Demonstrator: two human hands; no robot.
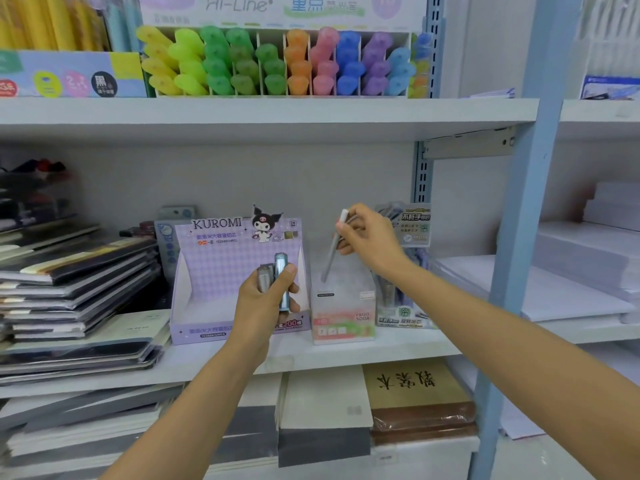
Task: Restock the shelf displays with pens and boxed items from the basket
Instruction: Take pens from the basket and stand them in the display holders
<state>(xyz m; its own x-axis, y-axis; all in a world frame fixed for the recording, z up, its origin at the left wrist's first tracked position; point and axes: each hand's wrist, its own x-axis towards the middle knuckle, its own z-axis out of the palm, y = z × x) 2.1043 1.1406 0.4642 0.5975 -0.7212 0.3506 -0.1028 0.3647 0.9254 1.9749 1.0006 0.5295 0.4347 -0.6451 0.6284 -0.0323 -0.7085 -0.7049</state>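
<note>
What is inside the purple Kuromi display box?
The Kuromi display box shows only bare white floor at left. The left hand, gripping two slim cases, covers its right part.

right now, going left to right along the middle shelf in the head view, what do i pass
stack of dark flat notebooks → purple checked Kuromi cardboard display box → white and pink Fruit Soda box → clear plastic pen display with green labels → stacks of white paper

Notebook stack far left; white paper reams far right; blue upright post between; brown book below.
</note>
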